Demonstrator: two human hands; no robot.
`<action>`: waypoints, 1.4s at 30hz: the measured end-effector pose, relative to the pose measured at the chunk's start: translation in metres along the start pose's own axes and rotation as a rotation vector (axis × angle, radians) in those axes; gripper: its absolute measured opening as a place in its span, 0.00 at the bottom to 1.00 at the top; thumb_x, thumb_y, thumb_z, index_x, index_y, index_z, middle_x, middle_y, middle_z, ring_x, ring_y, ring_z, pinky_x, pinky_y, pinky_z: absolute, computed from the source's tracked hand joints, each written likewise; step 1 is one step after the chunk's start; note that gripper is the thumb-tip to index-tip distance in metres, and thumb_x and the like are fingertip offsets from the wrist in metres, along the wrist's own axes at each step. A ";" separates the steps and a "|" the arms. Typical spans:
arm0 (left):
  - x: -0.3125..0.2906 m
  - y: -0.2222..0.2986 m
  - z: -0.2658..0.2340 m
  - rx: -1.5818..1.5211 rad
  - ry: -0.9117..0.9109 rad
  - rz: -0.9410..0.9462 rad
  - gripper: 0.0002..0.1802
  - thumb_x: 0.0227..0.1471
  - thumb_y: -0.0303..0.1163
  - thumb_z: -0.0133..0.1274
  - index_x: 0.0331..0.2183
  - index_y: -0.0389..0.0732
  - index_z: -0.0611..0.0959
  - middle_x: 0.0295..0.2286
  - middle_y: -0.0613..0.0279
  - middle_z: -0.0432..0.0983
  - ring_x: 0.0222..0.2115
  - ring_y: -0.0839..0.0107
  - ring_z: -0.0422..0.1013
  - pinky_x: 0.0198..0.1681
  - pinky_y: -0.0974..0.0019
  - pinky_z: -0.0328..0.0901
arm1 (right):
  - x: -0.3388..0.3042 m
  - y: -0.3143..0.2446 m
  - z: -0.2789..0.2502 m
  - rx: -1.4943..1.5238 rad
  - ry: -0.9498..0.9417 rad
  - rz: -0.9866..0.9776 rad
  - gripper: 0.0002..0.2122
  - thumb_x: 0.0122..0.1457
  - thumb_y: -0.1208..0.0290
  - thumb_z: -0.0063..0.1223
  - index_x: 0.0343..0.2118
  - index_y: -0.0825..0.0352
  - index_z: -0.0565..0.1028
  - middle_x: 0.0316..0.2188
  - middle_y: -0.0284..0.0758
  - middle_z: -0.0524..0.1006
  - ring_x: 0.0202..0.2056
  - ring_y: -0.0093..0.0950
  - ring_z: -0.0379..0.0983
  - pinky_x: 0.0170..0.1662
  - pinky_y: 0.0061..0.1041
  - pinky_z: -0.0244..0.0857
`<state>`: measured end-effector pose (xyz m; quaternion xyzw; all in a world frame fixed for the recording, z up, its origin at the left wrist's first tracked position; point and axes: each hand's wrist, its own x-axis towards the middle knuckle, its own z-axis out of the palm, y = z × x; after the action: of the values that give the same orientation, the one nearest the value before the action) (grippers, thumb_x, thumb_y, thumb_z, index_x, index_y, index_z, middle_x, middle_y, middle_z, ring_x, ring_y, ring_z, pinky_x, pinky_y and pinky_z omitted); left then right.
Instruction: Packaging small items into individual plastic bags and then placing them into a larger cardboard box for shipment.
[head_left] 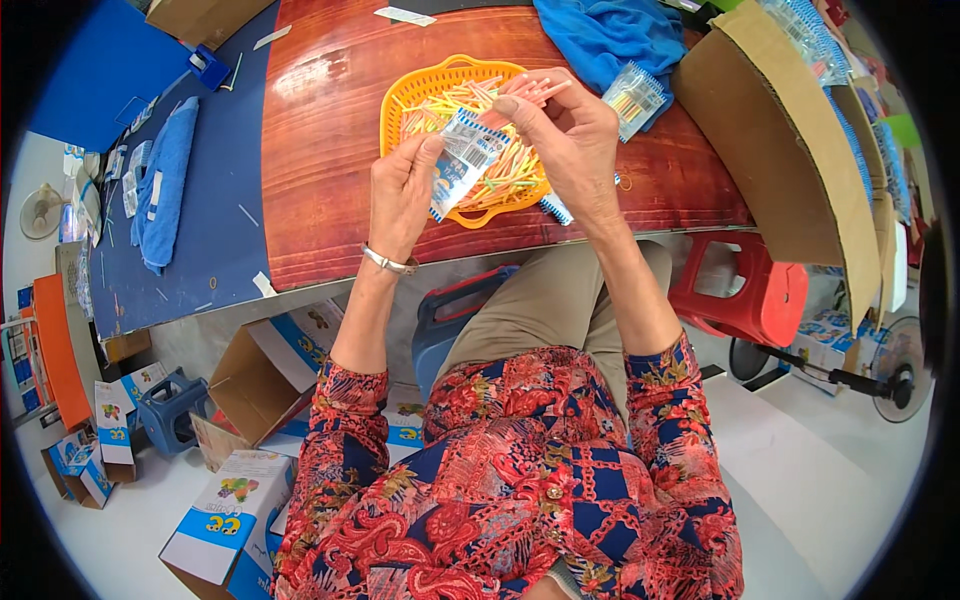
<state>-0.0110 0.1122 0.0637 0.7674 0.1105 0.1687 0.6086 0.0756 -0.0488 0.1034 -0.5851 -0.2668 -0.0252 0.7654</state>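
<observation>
My left hand (402, 185) pinches the left edge of a small blue and white plastic packet (465, 160), held above an orange basket (394, 103). Thin pink, yellow and green sticks (515, 168), which look like candy, fill the basket. Between the thumb and fingers of my right hand (577, 135) is a bunch of pink sticks (545, 90), its lower end close to the packet's top edge. Whether the sticks reach inside the packet I cannot tell. A bracelet (390, 262) circles my left wrist.
A filled packet (636, 100) rests by a blue cloth (610, 40) at the back right. Beside it stands an open cardboard box (775, 150). On the left lies a blue towel (166, 185). A red stool (740, 285) is under the table's right side; cartons (225, 510) stand on the floor.
</observation>
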 end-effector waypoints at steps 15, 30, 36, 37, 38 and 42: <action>-0.001 0.000 0.005 -0.254 -0.112 -0.095 0.18 0.63 0.40 0.51 0.38 0.33 0.83 0.26 0.75 0.73 0.26 0.86 0.64 0.26 0.77 0.60 | 0.007 -0.010 -0.014 0.015 -0.187 0.394 0.06 0.57 0.74 0.60 0.34 0.72 0.80 0.33 0.31 0.79 0.31 0.15 0.71 0.32 0.15 0.65; 0.010 0.000 0.016 -0.602 -0.058 -0.174 0.15 0.63 0.35 0.50 0.44 0.35 0.81 0.33 0.70 0.78 0.33 0.84 0.70 0.39 0.77 0.66 | 0.019 0.007 -0.001 -0.377 -0.284 0.141 0.11 0.60 0.70 0.56 0.42 0.70 0.78 0.36 0.31 0.79 0.38 0.18 0.73 0.40 0.19 0.68; 0.033 -0.003 0.018 -0.598 -0.045 -0.131 0.13 0.63 0.33 0.49 0.43 0.35 0.81 0.36 0.68 0.79 0.35 0.83 0.72 0.39 0.76 0.68 | 0.025 0.015 0.004 -0.514 -0.204 0.046 0.14 0.59 0.70 0.57 0.47 0.70 0.77 0.36 0.32 0.79 0.37 0.17 0.72 0.36 0.18 0.68; 0.037 -0.004 0.019 -0.598 -0.046 -0.129 0.13 0.63 0.33 0.49 0.43 0.35 0.81 0.36 0.68 0.79 0.35 0.83 0.72 0.39 0.76 0.68 | 0.027 0.015 0.002 -0.537 -0.194 0.024 0.15 0.58 0.71 0.58 0.47 0.70 0.76 0.35 0.32 0.79 0.36 0.17 0.72 0.36 0.18 0.67; 0.040 -0.006 0.019 -0.625 -0.044 -0.099 0.13 0.63 0.32 0.50 0.44 0.35 0.81 0.36 0.68 0.79 0.35 0.83 0.72 0.39 0.76 0.68 | 0.029 0.014 0.001 -0.561 -0.184 0.001 0.15 0.58 0.72 0.58 0.48 0.70 0.76 0.35 0.32 0.79 0.36 0.17 0.72 0.35 0.18 0.67; 0.050 -0.007 0.017 -0.659 -0.047 -0.025 0.13 0.62 0.31 0.51 0.44 0.35 0.81 0.37 0.67 0.80 0.35 0.83 0.73 0.39 0.76 0.68 | 0.025 0.020 -0.003 -0.514 -0.154 0.061 0.14 0.57 0.75 0.59 0.46 0.70 0.77 0.32 0.30 0.79 0.32 0.16 0.72 0.34 0.18 0.67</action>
<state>0.0419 0.1175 0.0597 0.5313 0.0453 0.1703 0.8287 0.1056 -0.0382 0.0961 -0.7682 -0.2913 -0.0243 0.5696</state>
